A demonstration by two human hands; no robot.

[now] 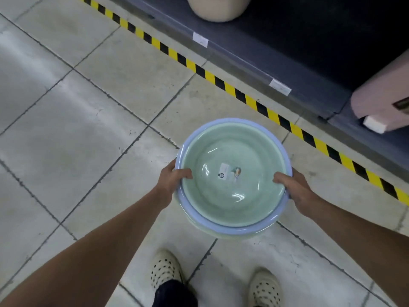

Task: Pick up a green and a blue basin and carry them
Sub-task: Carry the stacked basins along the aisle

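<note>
A floor (66, 129) of pale tiles with dark grout lines is seen from above. Yellow-and-black tape (221, 83) runs across it on a diagonal from upper left to lower right, along the foot of a dark grey shelf (287, 52). Two white labels (200, 39) are fixed to the shelf edge. A beige round container (219, 7) stands on the shelf at the top, and a pink item (380, 107) at the right edge.

Above the floor, in the middle of the view, a green basin (232, 196) is nested inside a blue basin (232, 229), so that only the blue rim shows as a ring around it. Both are round, so no long axis can be given. They are held roughly level, with the open mouths facing up. A sticker (228, 172) lies at the centre of the green bottom. A pale green edge shows below the blue rim on the near side; what it belongs to cannot be told.

The stack is gripped at opposite sides. The left hand (174, 178) is closed on the left rim, with the thumb hooked over into the green basin and the fingers hidden underneath. The right hand (294, 187) is closed on the right rim in the same way.

Two cream perforated shoes (164, 269) are planted on the tiles at the bottom.
</note>
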